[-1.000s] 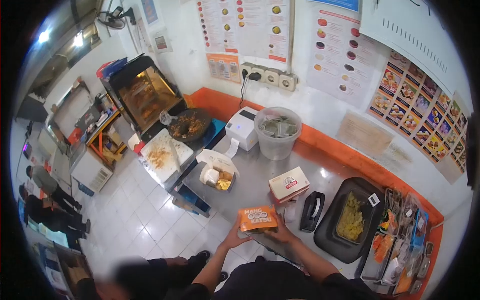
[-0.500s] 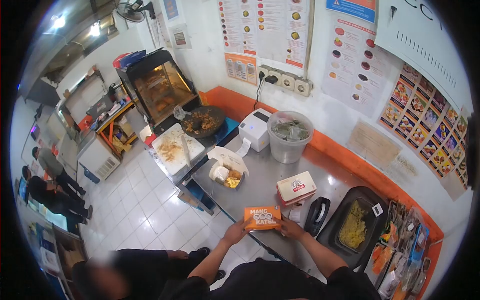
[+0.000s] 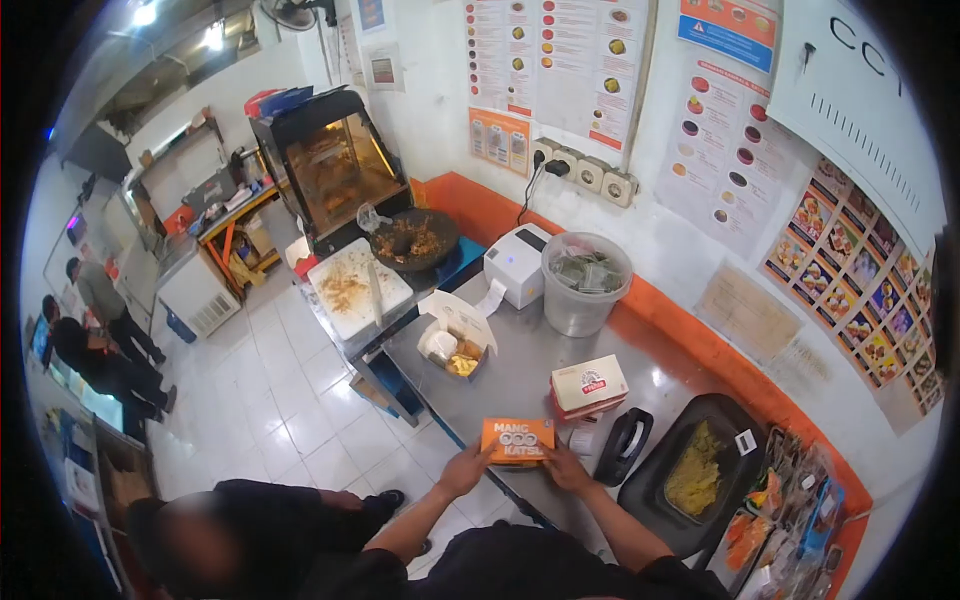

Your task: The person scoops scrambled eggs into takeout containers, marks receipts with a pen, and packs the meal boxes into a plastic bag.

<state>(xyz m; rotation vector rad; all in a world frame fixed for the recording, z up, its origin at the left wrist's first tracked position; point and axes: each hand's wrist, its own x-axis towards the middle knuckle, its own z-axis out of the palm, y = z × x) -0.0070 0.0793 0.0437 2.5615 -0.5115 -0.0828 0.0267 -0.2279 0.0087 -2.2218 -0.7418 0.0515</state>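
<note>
An orange "MANG KATSU" food box [image 3: 517, 440] sits closed near the front edge of the steel table. My left hand [image 3: 466, 468] grips its left side, fingers on the near corner. On the opposite side, my right hand [image 3: 567, 468] has its fingers closed against the right edge. Just beyond lies a cream and red box [image 3: 588, 387]. A black tape dispenser or stapler-like tool [image 3: 624, 446] lies right of my right hand; I cannot make out which. An open food box [image 3: 455, 348] with a white packet and yellow food stands farther left.
Behind are a label printer [image 3: 517, 264] and a plastic tub [image 3: 587, 285] of packets. A black tray [image 3: 690, 470] holds yellow-green food at right, beside packaged items [image 3: 780, 510]. A wok [image 3: 411, 240] and cutting board [image 3: 358, 290] stand left. A person [image 3: 250, 540] is close at my left.
The view has shifted slightly, so the wall and table appear moved. Both hands stay on the orange box, which has shifted a little to the left.
</note>
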